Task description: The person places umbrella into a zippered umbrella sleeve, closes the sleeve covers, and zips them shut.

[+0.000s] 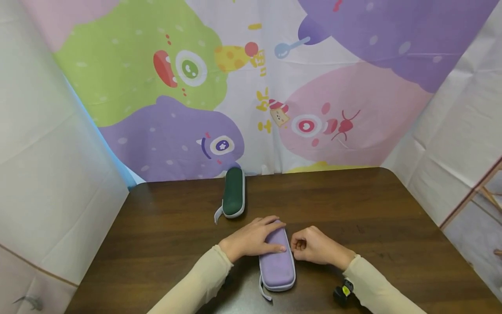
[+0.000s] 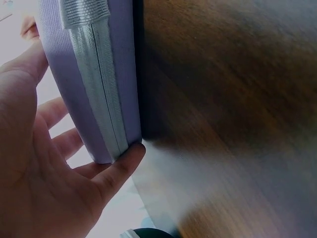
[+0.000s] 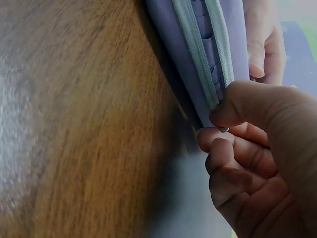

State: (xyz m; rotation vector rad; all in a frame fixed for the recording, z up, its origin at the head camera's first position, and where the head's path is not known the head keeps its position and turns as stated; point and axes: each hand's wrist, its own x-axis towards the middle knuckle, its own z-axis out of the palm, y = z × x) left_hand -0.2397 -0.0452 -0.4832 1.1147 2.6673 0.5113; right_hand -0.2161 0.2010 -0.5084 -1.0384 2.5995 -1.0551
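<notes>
A lilac hard-shell zip case (image 1: 277, 266) with pale grey zipper tape lies lengthwise on the wooden table. My left hand (image 1: 255, 237) holds its far part, thumb across the lid and fingers at the far end; in the left wrist view a fingertip (image 2: 133, 151) presses round that end. On the other side, my right hand (image 1: 313, 246) pinches the small zipper pull (image 3: 224, 130), mostly hidden between thumb and forefinger. Behind the pull, the zipper tapes (image 3: 200, 54) stand apart and purple lining shows. On the left hand's side, the zipper (image 2: 101, 84) looks closed.
A dark green zip case (image 1: 234, 192) with a grey strap lies near the table's back edge. Behind the table (image 1: 176, 244) hangs a cartoon-printed cloth (image 1: 259, 152). Pale panels stand at both sides. A grey loop strap (image 1: 263, 290) trails from the lilac case's near end.
</notes>
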